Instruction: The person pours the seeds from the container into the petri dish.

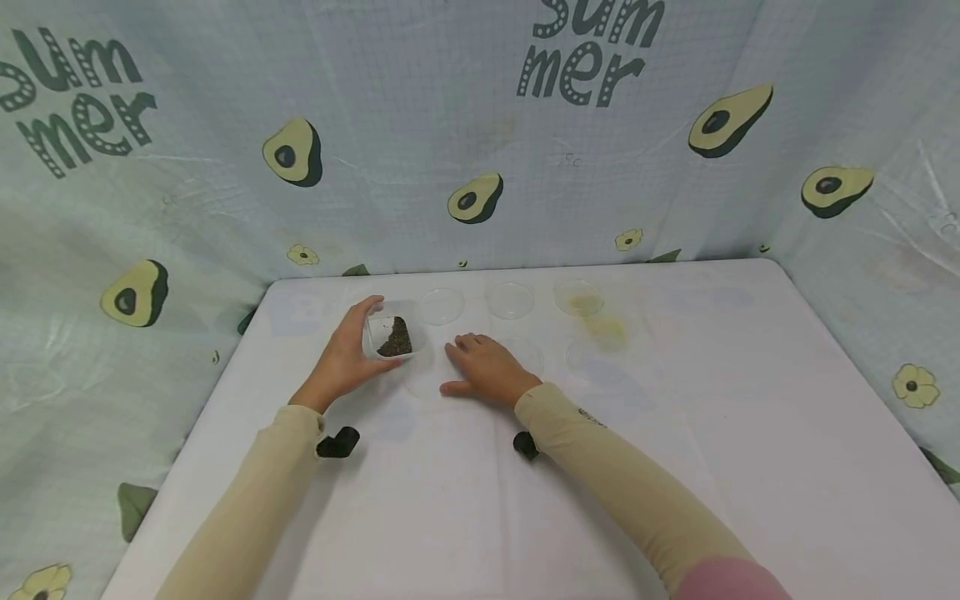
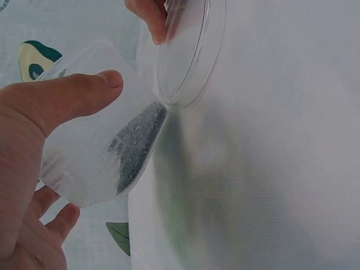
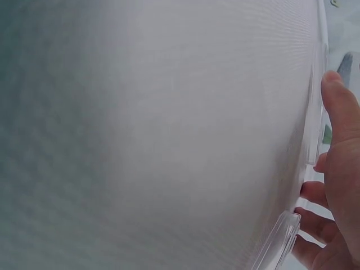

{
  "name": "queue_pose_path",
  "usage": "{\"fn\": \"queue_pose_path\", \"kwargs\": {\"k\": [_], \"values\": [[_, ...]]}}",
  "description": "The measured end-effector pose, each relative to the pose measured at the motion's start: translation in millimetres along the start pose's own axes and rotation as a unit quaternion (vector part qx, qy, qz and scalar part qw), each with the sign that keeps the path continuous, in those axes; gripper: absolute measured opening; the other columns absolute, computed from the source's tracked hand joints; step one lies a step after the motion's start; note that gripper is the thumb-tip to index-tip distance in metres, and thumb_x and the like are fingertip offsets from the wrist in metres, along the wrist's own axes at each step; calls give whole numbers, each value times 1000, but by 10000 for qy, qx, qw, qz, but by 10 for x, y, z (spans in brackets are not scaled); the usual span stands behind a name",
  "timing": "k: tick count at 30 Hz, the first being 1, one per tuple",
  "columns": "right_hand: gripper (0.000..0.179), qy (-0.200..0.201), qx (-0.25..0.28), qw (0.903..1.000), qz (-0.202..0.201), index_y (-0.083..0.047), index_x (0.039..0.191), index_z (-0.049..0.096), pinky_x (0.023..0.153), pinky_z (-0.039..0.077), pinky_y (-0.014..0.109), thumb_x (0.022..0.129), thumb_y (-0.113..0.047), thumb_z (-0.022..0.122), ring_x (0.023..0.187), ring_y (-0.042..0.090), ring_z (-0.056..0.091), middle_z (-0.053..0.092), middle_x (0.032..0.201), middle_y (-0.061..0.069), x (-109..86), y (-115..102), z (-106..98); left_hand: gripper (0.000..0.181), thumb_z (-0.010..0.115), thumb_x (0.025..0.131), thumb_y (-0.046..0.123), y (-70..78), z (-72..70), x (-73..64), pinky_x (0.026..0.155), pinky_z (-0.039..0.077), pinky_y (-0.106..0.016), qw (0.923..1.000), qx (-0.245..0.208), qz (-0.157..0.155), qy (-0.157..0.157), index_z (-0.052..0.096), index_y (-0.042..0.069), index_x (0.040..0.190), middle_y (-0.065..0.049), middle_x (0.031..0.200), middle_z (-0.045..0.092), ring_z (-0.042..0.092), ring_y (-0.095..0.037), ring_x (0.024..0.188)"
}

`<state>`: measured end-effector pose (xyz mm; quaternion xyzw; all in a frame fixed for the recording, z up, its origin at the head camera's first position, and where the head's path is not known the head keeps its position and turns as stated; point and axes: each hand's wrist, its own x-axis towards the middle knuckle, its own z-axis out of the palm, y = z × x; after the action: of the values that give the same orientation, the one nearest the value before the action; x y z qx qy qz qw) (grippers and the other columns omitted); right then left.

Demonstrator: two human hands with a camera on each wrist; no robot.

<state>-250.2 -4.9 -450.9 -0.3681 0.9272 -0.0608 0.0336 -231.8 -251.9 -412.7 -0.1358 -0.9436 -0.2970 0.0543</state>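
My left hand [image 1: 348,354] grips a clear plastic container [image 1: 381,332] by its sides, between thumb and fingers. It is tilted, and dark brown grains [image 1: 397,338] have gathered along one side. In the left wrist view the thumb lies across the container [image 2: 90,135], whose lower corner overlaps the rim of a clear round dish [image 2: 183,62]. My right hand [image 1: 487,368] is just to the right of that dish, palm down with fingers extended. In the right wrist view its thumb and fingers [image 3: 337,112] are spread beside the dish edge [image 3: 314,107].
Several clear round dishes stand in two rows, among them a back-row dish [image 1: 510,300] and one with yellowish matter [image 1: 581,298]. Black wrist-camera pieces [image 1: 337,442] show below both wrists. A patterned curtain [image 1: 405,125] hangs behind the white-covered table [image 1: 427,517].
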Motion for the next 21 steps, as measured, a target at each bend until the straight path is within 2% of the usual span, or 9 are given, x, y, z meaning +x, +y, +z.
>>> {"fn": "queue_pose_path", "kwargs": {"k": [10, 16, 21], "values": [[75, 9, 32, 10000, 77, -9, 144, 45, 117, 32, 40, 90, -61, 53, 137, 30, 43, 47, 146, 15, 26, 1, 2, 100, 85, 74, 24, -35, -1, 4, 112, 32, -56, 10000, 25, -12, 95, 22, 10, 151, -18, 150, 34, 35, -36, 139], [76, 227, 314, 9990, 223, -7, 143, 45, 114, 37, 39, 89, -60, 56, 131, 28, 49, 52, 140, 12, 52, 9, -44, 100, 85, 74, 23, -63, 0, 24, 112, 33, -57, 9998, 23, -42, 184, 22, 10, 151, -18, 149, 35, 35, -36, 138], [74, 525, 506, 9967, 368, -7, 142, 46, 113, 37, 38, 89, -58, 58, 132, 26, 47, 51, 140, 12, 99, 54, -61, 100, 84, 75, 23, -77, 13, 59, 112, 32, -57, 9996, 62, -128, 236, 21, 10, 152, -18, 150, 34, 35, -36, 139]]}}
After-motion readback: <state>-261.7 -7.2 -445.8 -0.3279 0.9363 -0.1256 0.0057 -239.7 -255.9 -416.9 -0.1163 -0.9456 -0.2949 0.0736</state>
